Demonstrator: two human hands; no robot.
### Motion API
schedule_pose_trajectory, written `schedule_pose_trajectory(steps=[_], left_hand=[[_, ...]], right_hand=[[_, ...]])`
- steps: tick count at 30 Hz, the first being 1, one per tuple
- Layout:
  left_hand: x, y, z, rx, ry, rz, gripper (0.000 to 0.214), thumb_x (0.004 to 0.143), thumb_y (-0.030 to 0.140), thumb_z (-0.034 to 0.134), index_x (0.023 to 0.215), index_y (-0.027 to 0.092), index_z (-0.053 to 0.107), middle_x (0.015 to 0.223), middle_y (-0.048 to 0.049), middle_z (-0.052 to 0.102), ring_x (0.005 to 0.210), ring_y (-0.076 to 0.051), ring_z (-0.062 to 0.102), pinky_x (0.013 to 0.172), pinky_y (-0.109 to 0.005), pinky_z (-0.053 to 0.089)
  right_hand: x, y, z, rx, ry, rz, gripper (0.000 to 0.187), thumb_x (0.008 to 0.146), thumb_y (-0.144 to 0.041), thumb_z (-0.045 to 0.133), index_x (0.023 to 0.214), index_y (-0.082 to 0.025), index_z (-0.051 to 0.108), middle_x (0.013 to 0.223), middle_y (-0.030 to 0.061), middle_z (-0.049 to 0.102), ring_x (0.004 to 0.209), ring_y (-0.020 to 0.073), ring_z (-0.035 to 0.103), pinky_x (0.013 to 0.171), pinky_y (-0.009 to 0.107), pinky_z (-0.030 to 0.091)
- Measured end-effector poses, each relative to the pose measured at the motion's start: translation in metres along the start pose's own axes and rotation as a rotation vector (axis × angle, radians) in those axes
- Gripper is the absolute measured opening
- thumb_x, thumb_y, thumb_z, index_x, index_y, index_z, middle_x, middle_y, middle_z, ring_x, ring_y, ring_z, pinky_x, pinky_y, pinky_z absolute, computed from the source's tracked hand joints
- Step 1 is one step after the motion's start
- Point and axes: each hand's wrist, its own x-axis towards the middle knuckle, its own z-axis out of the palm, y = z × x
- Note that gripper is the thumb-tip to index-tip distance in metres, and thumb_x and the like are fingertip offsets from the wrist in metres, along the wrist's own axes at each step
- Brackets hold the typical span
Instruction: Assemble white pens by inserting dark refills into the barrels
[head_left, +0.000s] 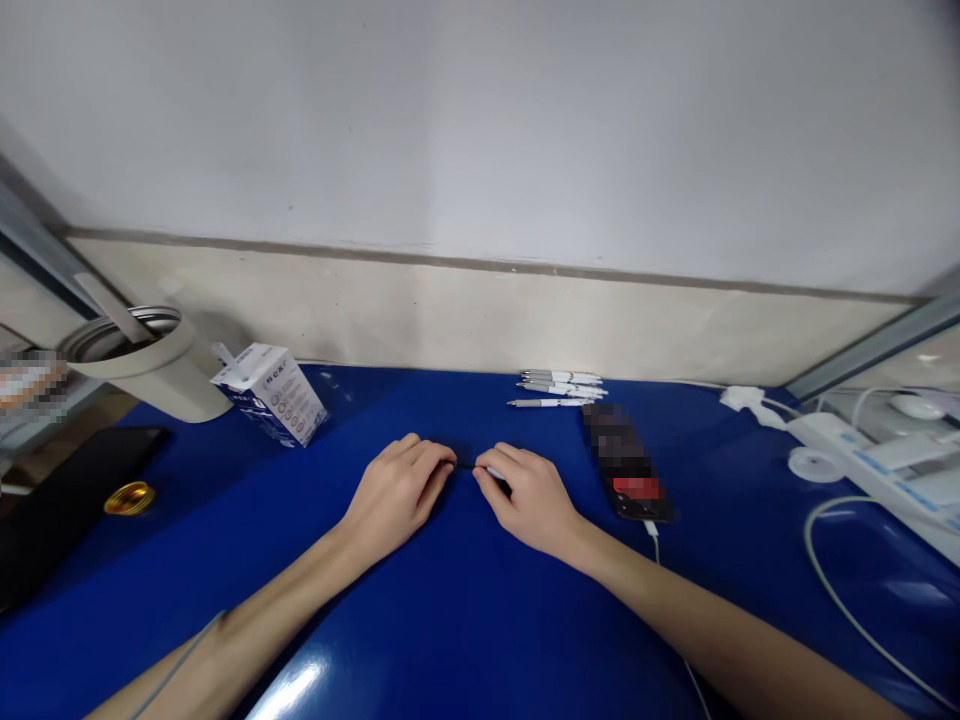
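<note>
My left hand [397, 490] rests low over the blue desk, its thumb and fingers pinched on one end of a thin dark rod [466, 466] that looks like a pen refill. Across a small gap, my right hand [529, 495] is closed around a pale, slim piece that looks like a pen barrel [494, 472], in line with the rod. Fingers cover most of both pieces, so whether they are joined cannot be seen. Beyond my right hand lie several white and grey pens [562, 380], with one pen [551, 403] slightly nearer.
A phone [626, 460] with a charging cable lies right of my right hand. Further right are a power strip [862, 450] and cables. At left stand a milk carton-like box [277, 395] and a beige bin [172, 375], near a gold roll [130, 498] and a black case [67, 500].
</note>
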Motion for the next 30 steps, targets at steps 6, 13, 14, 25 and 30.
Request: schedule_pose_trajectory(steps=[6, 13, 14, 25, 30], left_hand=[[-0.0009, -0.0005, 0.0002, 0.007, 0.003, 0.003, 0.016, 0.096, 0.023, 0.045, 0.101, 0.019, 0.059, 0.09, -0.0024, 0.066, 0.081, -0.018, 0.055, 0.072, -0.032, 0.045], [-0.0011, -0.0009, 0.0009, 0.011, 0.001, 0.006, 0.017, 0.096, 0.023, 0.044, 0.101, 0.019, 0.06, 0.09, -0.0028, 0.066, 0.081, -0.018, 0.055, 0.073, -0.032, 0.044], [-0.0012, -0.0008, 0.0007, 0.011, 0.0, 0.006, 0.017, 0.096, 0.023, 0.044, 0.101, 0.019, 0.06, 0.09, -0.0029, 0.066, 0.081, -0.018, 0.054, 0.073, -0.032, 0.044], [0.0, -0.0007, 0.0008, 0.006, -0.009, 0.003, 0.016, 0.096, 0.023, 0.045, 0.101, 0.019, 0.059, 0.091, -0.0019, 0.066, 0.082, -0.017, 0.055, 0.073, -0.032, 0.045], [-0.0004, -0.0011, 0.0008, 0.01, -0.007, 0.007, 0.016, 0.096, 0.023, 0.045, 0.101, 0.019, 0.059, 0.091, -0.0022, 0.066, 0.082, -0.017, 0.055, 0.073, -0.032, 0.045]], right_hand=[[-0.0001, 0.0008, 0.0007, -0.004, -0.01, 0.008, 0.017, 0.095, -0.023, 0.043, 0.087, -0.02, 0.059, 0.079, -0.0004, 0.061, 0.07, 0.0113, 0.054, 0.067, 0.025, 0.037], [-0.0006, 0.0004, -0.0006, -0.01, -0.006, 0.002, 0.017, 0.094, -0.023, 0.044, 0.086, -0.02, 0.059, 0.079, -0.0005, 0.061, 0.069, 0.0112, 0.054, 0.066, 0.025, 0.037], [-0.0003, 0.0003, -0.0005, -0.01, -0.008, 0.004, 0.017, 0.094, -0.023, 0.044, 0.086, -0.02, 0.059, 0.079, -0.0005, 0.061, 0.069, 0.0112, 0.054, 0.066, 0.025, 0.037], [-0.0003, -0.0002, -0.0004, -0.025, -0.023, 0.013, 0.019, 0.095, -0.025, 0.043, 0.087, -0.02, 0.059, 0.08, 0.0004, 0.062, 0.07, 0.0119, 0.055, 0.067, 0.026, 0.038], [-0.0002, 0.001, 0.0005, -0.035, -0.028, 0.013, 0.019, 0.095, -0.025, 0.043, 0.087, -0.02, 0.06, 0.08, 0.0003, 0.062, 0.071, 0.0121, 0.056, 0.068, 0.026, 0.038]])
